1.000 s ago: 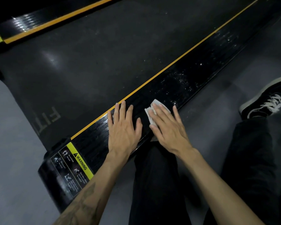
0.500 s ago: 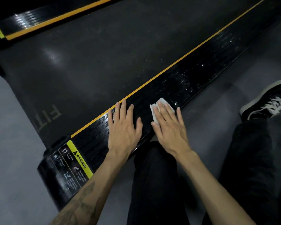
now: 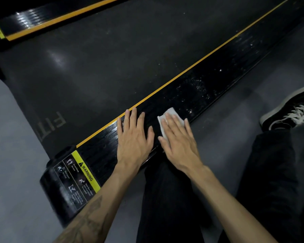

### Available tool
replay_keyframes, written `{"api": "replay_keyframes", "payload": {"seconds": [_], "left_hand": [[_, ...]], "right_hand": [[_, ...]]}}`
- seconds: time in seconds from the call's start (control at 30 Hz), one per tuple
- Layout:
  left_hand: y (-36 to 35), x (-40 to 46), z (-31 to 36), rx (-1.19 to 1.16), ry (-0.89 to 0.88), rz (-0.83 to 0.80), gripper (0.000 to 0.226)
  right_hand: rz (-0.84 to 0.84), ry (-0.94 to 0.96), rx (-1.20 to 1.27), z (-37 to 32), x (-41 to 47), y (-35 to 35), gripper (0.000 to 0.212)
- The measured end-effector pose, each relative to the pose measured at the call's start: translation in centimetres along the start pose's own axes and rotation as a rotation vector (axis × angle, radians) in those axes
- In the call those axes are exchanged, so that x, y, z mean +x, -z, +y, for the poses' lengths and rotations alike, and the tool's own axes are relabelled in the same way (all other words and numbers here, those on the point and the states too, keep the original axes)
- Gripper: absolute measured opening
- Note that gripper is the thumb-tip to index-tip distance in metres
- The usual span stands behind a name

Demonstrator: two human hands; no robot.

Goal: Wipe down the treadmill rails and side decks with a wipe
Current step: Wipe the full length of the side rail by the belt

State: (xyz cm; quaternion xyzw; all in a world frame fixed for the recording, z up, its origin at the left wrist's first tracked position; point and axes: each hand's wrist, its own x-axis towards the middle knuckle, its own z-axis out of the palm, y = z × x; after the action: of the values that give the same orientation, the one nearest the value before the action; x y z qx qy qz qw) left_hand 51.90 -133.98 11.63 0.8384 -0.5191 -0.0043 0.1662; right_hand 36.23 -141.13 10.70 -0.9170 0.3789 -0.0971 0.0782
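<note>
The right hand, fingers flat on the wipe, has advanced slightly along the side deck; the left hand stays flat, bracing. Speckled residue ahead remains unwiped.

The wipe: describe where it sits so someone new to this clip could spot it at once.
Find the glossy black side deck that runs along the yellow stripe beside the treadmill belt. Two hands lie flat on it near the warning label; the wipe is under the right hand. It is the only white, crumpled thing there, peeking out past the fingertips.
</note>
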Motion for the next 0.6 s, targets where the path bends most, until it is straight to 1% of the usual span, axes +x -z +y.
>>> {"api": "replay_keyframes", "payload": {"seconds": [0.07,0.13,0.23,0.33,0.5,0.6], "left_hand": [[0.0,0.0,0.0,-0.004,-0.001,0.001,0.060],[0.0,0.0,0.0,0.003,-0.002,-0.005,0.059],[0.0,-0.1,-0.1,0.007,-0.001,-0.004,0.059],[-0.1,0.0,-0.1,0.002,0.003,0.000,0.059],[-0.2,0.0,-0.1,-0.009,-0.002,-0.006,0.059],[-0.1,0.0,-0.1,0.002,-0.008,-0.006,0.060]], "right_hand": [[-0.016,0.054,-0.014,0.1,0.5,0.0,0.063],[-0.029,0.050,-0.035,0.8,1.6,0.3,0.062],[-0.028,-0.030,-0.046,1.5,2.0,0.6,0.063],[-0.001,-0.104,0.013,0.3,0.8,0.3,0.064],[-0.048,0.037,0.019,-0.4,2.3,0.3,0.061],[-0.060,0.033,-0.024,0.9,3.4,0.8,0.061]]}}
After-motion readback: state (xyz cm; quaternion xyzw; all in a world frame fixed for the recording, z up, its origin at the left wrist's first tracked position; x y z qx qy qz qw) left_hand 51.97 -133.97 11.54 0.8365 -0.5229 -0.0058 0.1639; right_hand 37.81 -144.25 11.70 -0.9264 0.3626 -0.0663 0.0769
